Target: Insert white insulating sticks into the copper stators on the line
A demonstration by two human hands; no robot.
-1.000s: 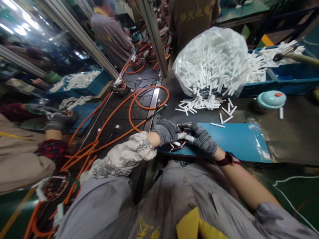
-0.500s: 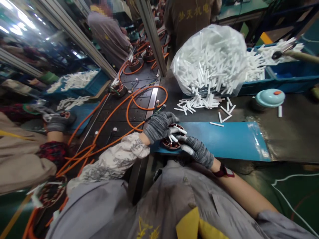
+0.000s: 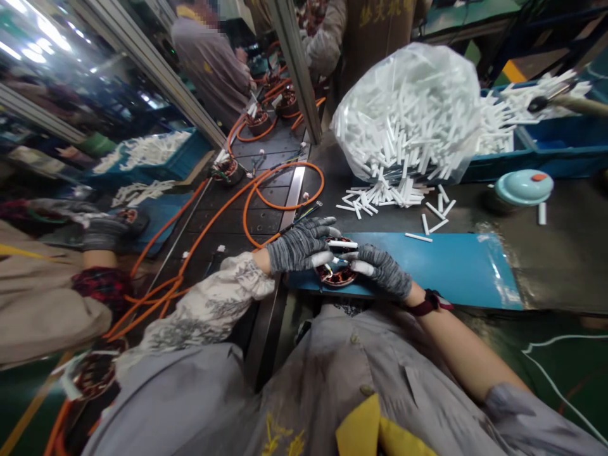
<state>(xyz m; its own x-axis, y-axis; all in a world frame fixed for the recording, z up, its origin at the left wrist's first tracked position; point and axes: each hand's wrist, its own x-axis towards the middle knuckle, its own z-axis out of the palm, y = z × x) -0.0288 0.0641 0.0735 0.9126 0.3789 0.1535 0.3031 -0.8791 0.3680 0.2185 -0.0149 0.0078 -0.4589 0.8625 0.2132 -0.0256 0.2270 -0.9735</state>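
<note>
A round motor stator [image 3: 338, 278] with copper windings lies on the blue mat between my gloved hands. My left hand [image 3: 300, 246] reaches over its left side, fingers stretched out and apart, the pale thumb tip at the windings. Across the stator's far rim rests a white sleeve tube [image 3: 344, 244], close to the left fingertips. My right hand [image 3: 384, 271] is at the right side, fingers bent and pressed together over the stator's opening. What they pinch there is too small to make out. Thin lead wires [image 3: 327, 272] show inside the ring.
A clear bag [image 3: 403, 107] of white tubes stands behind the blue mat [image 3: 441, 269], with loose tubes [image 3: 396, 193] before it. Right of these are blue bins [image 3: 560, 142] and a light-blue lidded cup [image 3: 522, 188]. Orange cables [image 3: 190, 250] cross the left. A co-worker's gloved hand [image 3: 104, 231] works there.
My left hand has drawn back slightly left and its fingers have spread. The right fingers have moved in over the stator. One of two white tubes seen there no longer shows.
</note>
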